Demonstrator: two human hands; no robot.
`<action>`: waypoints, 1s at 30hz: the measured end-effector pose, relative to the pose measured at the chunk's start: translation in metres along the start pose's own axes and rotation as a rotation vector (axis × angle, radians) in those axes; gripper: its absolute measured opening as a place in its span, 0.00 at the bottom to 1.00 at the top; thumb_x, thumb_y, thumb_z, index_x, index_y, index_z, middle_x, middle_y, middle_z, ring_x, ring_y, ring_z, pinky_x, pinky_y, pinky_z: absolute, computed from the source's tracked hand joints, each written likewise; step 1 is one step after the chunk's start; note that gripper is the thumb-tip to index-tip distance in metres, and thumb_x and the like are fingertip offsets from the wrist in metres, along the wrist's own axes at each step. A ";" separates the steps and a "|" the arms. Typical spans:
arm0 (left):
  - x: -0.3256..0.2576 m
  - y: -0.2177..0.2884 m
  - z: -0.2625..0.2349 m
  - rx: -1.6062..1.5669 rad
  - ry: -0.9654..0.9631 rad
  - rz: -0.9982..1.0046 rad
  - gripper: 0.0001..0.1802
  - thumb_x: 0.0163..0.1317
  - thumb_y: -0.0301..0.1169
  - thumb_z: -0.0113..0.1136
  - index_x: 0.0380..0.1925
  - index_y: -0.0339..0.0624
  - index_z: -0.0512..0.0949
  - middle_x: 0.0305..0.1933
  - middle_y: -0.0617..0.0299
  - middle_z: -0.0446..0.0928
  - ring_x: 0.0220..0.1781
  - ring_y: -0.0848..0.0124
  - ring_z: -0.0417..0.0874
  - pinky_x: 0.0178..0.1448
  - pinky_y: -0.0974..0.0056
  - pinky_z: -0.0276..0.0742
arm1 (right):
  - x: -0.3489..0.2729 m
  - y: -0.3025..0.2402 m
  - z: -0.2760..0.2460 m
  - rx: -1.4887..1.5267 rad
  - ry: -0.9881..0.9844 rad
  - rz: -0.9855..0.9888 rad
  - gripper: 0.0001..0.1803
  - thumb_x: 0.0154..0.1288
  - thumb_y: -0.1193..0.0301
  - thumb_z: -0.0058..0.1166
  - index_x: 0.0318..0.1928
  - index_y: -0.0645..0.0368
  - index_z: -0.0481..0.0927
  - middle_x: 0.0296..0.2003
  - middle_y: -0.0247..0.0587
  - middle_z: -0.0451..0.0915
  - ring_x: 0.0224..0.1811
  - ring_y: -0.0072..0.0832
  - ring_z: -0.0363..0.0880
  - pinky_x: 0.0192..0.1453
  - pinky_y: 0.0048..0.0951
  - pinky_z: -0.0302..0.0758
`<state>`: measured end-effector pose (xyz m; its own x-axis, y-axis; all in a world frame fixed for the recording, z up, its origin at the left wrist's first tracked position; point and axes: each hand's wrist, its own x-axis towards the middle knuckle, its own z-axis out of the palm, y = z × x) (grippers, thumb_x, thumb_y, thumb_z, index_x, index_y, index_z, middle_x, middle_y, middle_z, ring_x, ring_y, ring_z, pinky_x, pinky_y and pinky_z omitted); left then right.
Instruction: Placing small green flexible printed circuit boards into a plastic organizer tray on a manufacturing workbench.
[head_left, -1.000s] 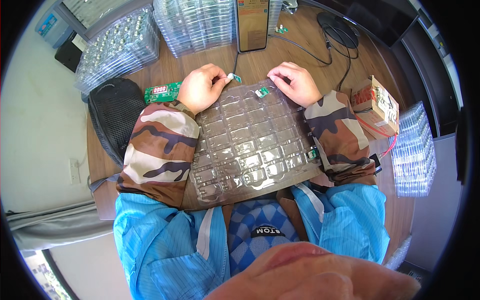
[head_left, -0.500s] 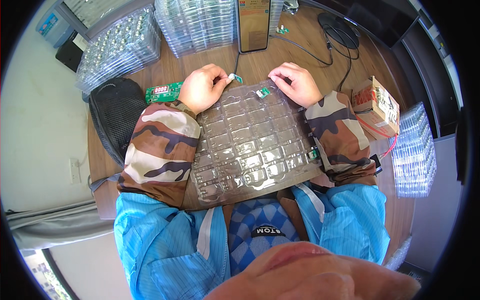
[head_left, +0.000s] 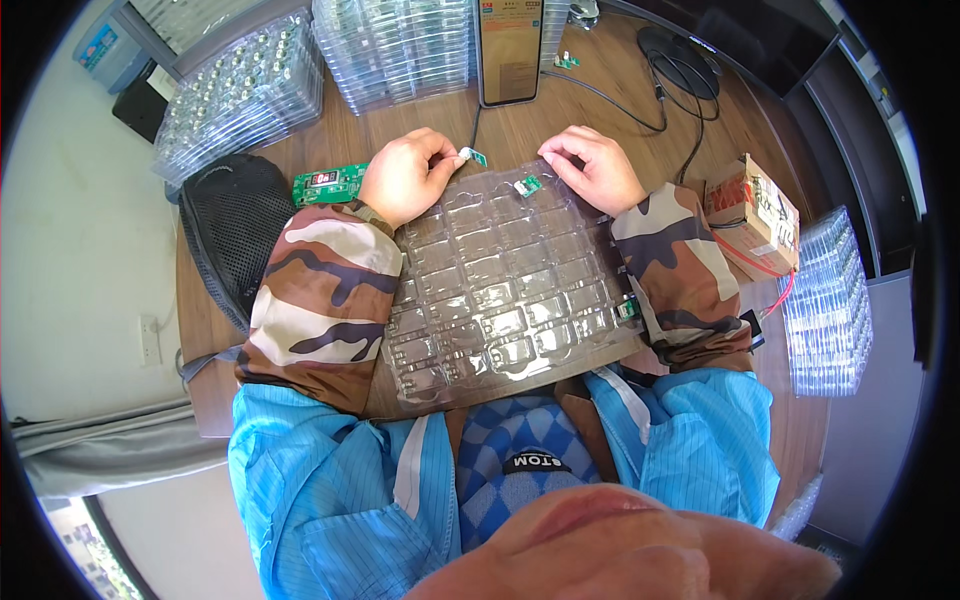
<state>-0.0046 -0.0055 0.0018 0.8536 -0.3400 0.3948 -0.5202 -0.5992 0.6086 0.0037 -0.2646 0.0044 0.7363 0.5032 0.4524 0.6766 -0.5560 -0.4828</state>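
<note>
My left hand (head_left: 408,178) pinches a small green circuit board with a white connector (head_left: 477,157) between thumb and forefinger, just beyond the far edge of a clear plastic blister tray (head_left: 505,265). My right hand (head_left: 592,168) is closed at the tray's far right corner, thumb and forefinger together; whatever lies between the fingertips is too small to make out. Between the hands, another small green board (head_left: 528,186) lies on the tray's far part. One more small board (head_left: 627,308) sits at its right edge, partly beside my right sleeve.
Left of my left hand lies a green board with a red digit display (head_left: 328,185), beside a black mesh case (head_left: 232,235). A phone (head_left: 508,55) stands upright ahead, before stacked clear trays (head_left: 392,50). On the right are a cardboard box (head_left: 752,215) and more stacked trays (head_left: 828,305).
The red digits on the green display board look different now. Both hands and the pinched small board have stayed almost where they were.
</note>
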 end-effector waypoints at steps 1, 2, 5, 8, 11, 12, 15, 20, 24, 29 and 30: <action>-0.001 0.000 -0.001 0.002 -0.002 -0.011 0.07 0.52 0.32 0.59 0.25 0.39 0.77 0.28 0.54 0.75 0.30 0.56 0.77 0.34 0.59 0.72 | 0.001 -0.001 0.001 0.013 -0.002 0.009 0.05 0.57 0.72 0.51 0.34 0.57 0.78 0.29 0.38 0.76 0.32 0.34 0.75 0.35 0.29 0.72; -0.002 -0.001 -0.002 0.007 0.001 -0.016 0.07 0.52 0.32 0.59 0.25 0.39 0.77 0.28 0.54 0.75 0.30 0.56 0.77 0.34 0.59 0.72 | 0.002 -0.001 0.002 0.019 -0.004 0.004 0.05 0.57 0.72 0.51 0.34 0.57 0.78 0.29 0.38 0.76 0.32 0.34 0.75 0.35 0.29 0.72; -0.001 -0.003 -0.001 0.005 0.002 -0.004 0.08 0.53 0.33 0.58 0.25 0.40 0.77 0.29 0.55 0.75 0.32 0.56 0.77 0.35 0.58 0.72 | 0.003 -0.002 0.001 0.035 -0.013 -0.029 0.05 0.58 0.72 0.51 0.33 0.57 0.78 0.29 0.38 0.76 0.33 0.34 0.75 0.35 0.29 0.72; 0.002 -0.003 0.001 0.024 0.016 0.052 0.08 0.54 0.31 0.59 0.27 0.37 0.77 0.28 0.53 0.76 0.30 0.57 0.77 0.34 0.60 0.72 | 0.001 -0.003 -0.002 0.024 -0.001 0.001 0.04 0.57 0.73 0.52 0.33 0.58 0.78 0.28 0.38 0.76 0.32 0.33 0.74 0.35 0.29 0.71; 0.000 -0.002 0.000 0.052 0.028 0.049 0.08 0.54 0.32 0.59 0.27 0.37 0.77 0.28 0.53 0.76 0.31 0.57 0.78 0.34 0.60 0.72 | 0.002 -0.002 0.001 0.077 0.034 -0.007 0.04 0.57 0.75 0.53 0.34 0.60 0.78 0.28 0.38 0.76 0.32 0.31 0.74 0.36 0.26 0.70; -0.002 -0.002 0.000 0.053 0.034 0.048 0.08 0.54 0.32 0.59 0.27 0.37 0.77 0.29 0.53 0.76 0.31 0.56 0.77 0.34 0.60 0.72 | 0.002 -0.001 0.003 0.086 0.033 -0.018 0.04 0.57 0.75 0.53 0.34 0.60 0.78 0.28 0.38 0.76 0.32 0.31 0.74 0.36 0.26 0.70; -0.002 0.000 0.002 0.053 0.034 0.039 0.08 0.54 0.32 0.59 0.26 0.38 0.77 0.28 0.54 0.76 0.31 0.56 0.77 0.34 0.59 0.72 | -0.001 0.005 0.003 0.214 0.138 0.147 0.07 0.61 0.72 0.51 0.35 0.64 0.78 0.30 0.37 0.76 0.34 0.24 0.75 0.39 0.21 0.69; -0.003 0.002 0.005 0.045 0.041 0.051 0.08 0.53 0.33 0.60 0.25 0.39 0.76 0.28 0.54 0.75 0.31 0.56 0.77 0.34 0.59 0.72 | -0.004 0.013 0.003 0.343 0.194 0.201 0.11 0.65 0.70 0.47 0.35 0.65 0.77 0.29 0.38 0.77 0.34 0.22 0.75 0.41 0.21 0.70; -0.004 -0.006 0.005 0.039 0.041 0.014 0.08 0.53 0.33 0.60 0.25 0.40 0.77 0.28 0.54 0.75 0.31 0.56 0.77 0.34 0.59 0.72 | 0.001 0.012 0.009 0.256 0.218 0.176 0.10 0.65 0.71 0.47 0.34 0.66 0.77 0.28 0.39 0.76 0.33 0.23 0.75 0.40 0.21 0.70; 0.001 -0.001 0.001 0.046 0.062 0.040 0.08 0.53 0.33 0.60 0.25 0.40 0.77 0.28 0.54 0.75 0.31 0.55 0.77 0.34 0.59 0.72 | 0.003 0.008 0.002 0.208 0.231 0.131 0.10 0.65 0.71 0.47 0.34 0.66 0.77 0.28 0.39 0.76 0.33 0.24 0.75 0.39 0.22 0.70; 0.002 -0.002 0.001 0.034 0.058 0.034 0.08 0.53 0.33 0.60 0.24 0.40 0.77 0.28 0.54 0.75 0.31 0.55 0.77 0.34 0.59 0.72 | 0.005 0.009 0.003 0.218 0.232 0.136 0.10 0.65 0.72 0.47 0.33 0.66 0.77 0.28 0.39 0.76 0.32 0.24 0.75 0.39 0.22 0.70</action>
<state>-0.0018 -0.0056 0.0007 0.8320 -0.3185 0.4543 -0.5464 -0.6126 0.5711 0.0140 -0.2651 0.0001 0.8155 0.2567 0.5187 0.5764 -0.4410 -0.6880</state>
